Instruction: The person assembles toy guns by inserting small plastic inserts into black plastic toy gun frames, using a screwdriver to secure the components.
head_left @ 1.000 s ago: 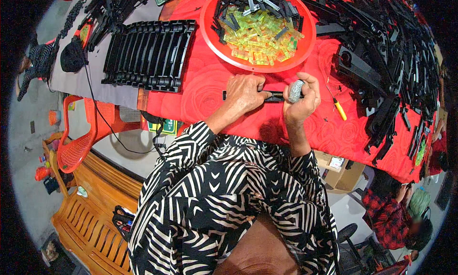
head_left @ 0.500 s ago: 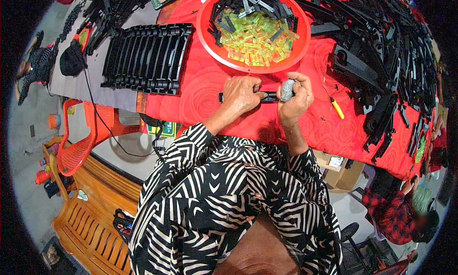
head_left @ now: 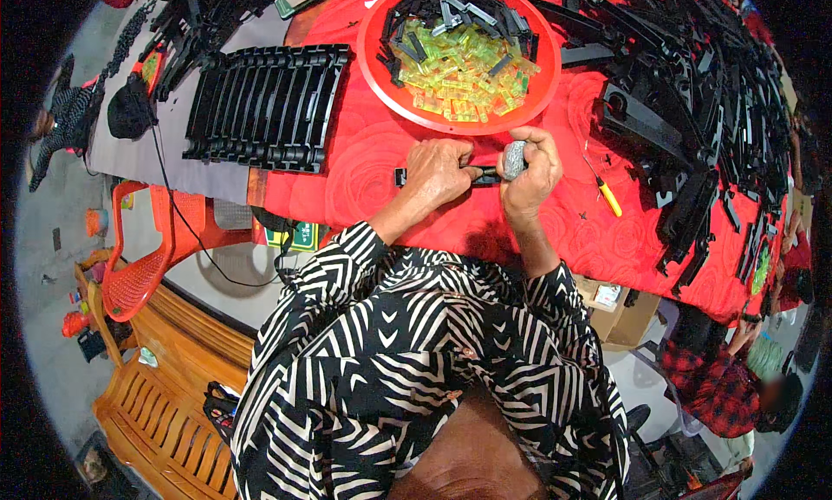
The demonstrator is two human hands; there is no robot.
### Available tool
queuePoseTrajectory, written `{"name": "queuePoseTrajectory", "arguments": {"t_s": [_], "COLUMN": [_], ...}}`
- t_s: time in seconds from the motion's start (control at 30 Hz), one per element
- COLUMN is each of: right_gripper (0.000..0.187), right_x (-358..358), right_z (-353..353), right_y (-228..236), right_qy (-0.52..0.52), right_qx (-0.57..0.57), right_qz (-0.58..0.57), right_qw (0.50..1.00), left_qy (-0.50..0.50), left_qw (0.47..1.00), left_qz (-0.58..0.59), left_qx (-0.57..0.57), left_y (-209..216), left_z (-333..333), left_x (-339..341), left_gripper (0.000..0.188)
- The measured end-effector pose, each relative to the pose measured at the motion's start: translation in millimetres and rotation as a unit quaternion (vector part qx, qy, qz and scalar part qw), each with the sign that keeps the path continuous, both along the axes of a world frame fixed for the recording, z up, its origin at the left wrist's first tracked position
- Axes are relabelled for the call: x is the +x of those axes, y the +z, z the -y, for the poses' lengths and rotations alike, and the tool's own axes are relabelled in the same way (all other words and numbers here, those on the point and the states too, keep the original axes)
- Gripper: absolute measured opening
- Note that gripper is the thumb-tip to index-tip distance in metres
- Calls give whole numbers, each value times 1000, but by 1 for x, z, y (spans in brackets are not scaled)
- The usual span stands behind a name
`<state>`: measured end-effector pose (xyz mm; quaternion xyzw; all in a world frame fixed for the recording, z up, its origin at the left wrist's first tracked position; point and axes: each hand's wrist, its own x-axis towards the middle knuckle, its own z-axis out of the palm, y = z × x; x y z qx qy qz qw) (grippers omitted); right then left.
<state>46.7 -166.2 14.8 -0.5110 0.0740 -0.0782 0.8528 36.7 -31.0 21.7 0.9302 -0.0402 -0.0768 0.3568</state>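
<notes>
Black bar [head_left: 488, 178], one: near red-covered table [head_left: 364, 201]'s front edge, long axis left-to-right, grasped beneath left hand [head_left: 439, 169]; right hand [head_left: 532, 185], by its right end, clenched around grey lump [head_left: 514, 159].

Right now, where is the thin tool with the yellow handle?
In the head view, the yellow-handled tool lies on the red cloth right of centre, between the person's right hand and the heap of black parts farther right.

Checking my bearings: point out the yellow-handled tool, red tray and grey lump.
Yellow-handled tool [head_left: 610, 199]: head view, middle of its handle.
Red tray [head_left: 386, 88]: head view, bare inner wall at left.
Grey lump [head_left: 514, 159]: head view, its exposed side.
</notes>
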Motion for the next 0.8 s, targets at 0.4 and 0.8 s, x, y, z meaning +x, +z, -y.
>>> {"name": "queuePoseTrajectory", "arguments": {"t_s": [0.4, 0.8], "right_gripper": [22, 22], "right_x": [1, 8], "right_z": [-2, 0], "right_y": [1, -16], "right_qy": [-32, -14], "right_qx": [8, -135], "right_qz": [4, 47], "right_qw": [999, 990], "left_qy": [6, 4], "left_qw": [1000, 1000], "left_qz": [-5, -13], "left_qx": [-14, 8], "left_y": [2, 3], "left_z": [0, 3], "left_x": [3, 4], "left_gripper": [36, 35]}}
